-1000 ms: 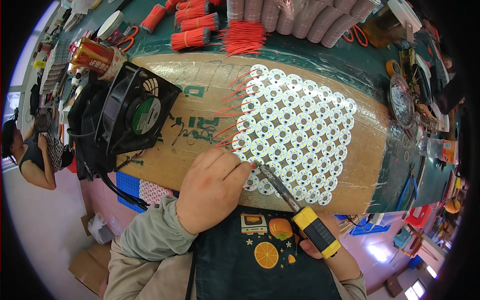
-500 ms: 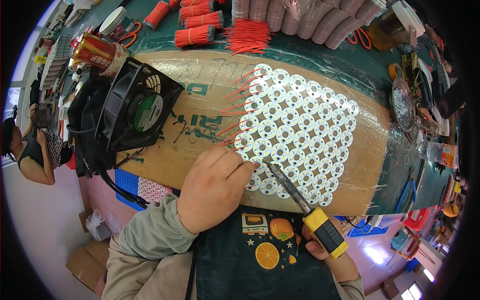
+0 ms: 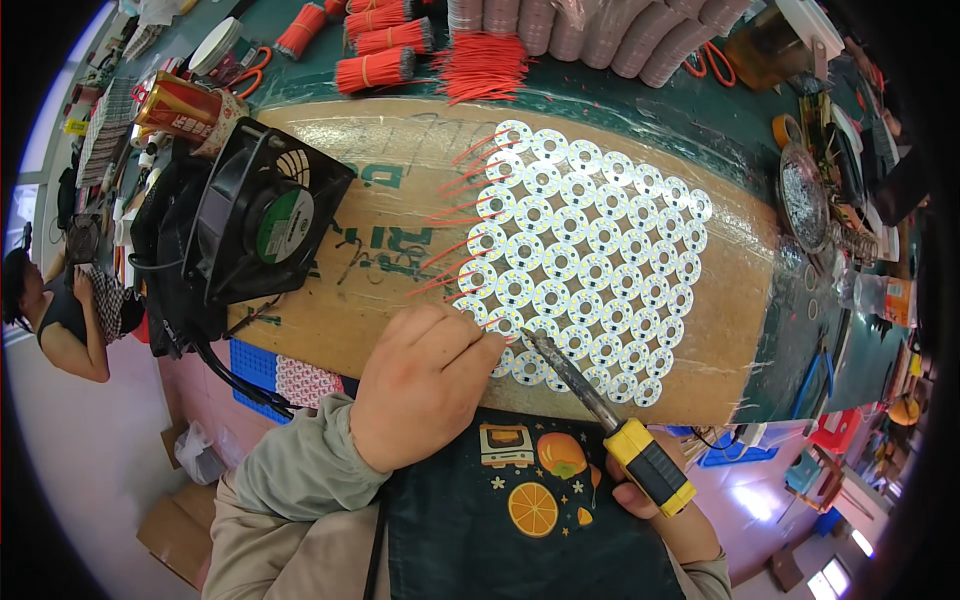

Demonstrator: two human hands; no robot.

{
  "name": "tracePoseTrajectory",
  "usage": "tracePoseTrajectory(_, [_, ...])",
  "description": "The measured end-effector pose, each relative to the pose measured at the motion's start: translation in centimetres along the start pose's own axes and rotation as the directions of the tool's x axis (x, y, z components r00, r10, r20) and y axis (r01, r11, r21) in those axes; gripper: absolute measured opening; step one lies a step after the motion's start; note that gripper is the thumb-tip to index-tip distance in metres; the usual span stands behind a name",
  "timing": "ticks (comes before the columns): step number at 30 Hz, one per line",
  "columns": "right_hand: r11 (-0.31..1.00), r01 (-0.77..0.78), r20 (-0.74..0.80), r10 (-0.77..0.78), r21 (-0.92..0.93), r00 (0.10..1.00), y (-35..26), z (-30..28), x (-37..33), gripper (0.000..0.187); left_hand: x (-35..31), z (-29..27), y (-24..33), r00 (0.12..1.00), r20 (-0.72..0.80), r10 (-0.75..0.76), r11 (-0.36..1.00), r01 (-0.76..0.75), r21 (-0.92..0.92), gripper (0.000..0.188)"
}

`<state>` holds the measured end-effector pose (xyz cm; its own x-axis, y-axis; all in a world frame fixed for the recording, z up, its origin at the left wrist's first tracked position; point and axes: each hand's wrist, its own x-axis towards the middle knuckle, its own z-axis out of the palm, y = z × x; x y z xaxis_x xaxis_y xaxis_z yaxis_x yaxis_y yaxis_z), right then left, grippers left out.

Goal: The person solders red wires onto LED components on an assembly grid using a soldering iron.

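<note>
Rows of round white LED boards [image 3: 571, 225] with centre holes lie on a cardboard sheet [image 3: 390, 170]. Short red wires [image 3: 455, 215] stick out leftward from the boards of the left column. My left hand [image 3: 425, 375] is closed at the near left corner of the rows, its fingertips pinching a thin red wire over a board; the fingers hide part of it. In my right hand [image 3: 640, 490], partly behind the handle, is a soldering iron [image 3: 575, 385] with a yellow and black grip. Its tip meets or hovers just over the board beside my left fingertips.
A black fan [image 3: 270, 215] stands left of the boards, near a drink can [image 3: 180, 108]. Bundles of red wire [image 3: 375, 70] and stacked grey discs [image 3: 590, 40] line the far side. Rightward are a round metal dish [image 3: 803, 195] and blue-handled pliers [image 3: 815, 380]. Another person [image 3: 70, 315] sits far left.
The boards, cardboard and fan appear slightly shifted left in the view. My left hand has moved slightly with its pinch kept, and the iron's tip stays at nearly the same spot.
</note>
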<state>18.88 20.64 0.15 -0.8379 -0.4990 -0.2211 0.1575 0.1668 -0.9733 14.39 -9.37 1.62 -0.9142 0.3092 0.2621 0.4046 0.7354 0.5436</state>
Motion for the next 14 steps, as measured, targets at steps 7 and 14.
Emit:
tracePoseTrajectory(7, [0.978,0.173,0.127,-0.158,-0.12,0.979,1.19,-0.65,-0.21,0.044,-0.21,0.22,-0.06,1.0,0.021,-0.002,1.0,0.002,0.016,0.027])
tracePoseTrajectory(14, [0.983,0.166,0.112,-0.156,-0.083,0.981,1.36,-0.45,-0.28,0.043,-0.26,0.23,-0.04,1.0,0.031,-0.004,1.0,0.004,0.018,0.027])
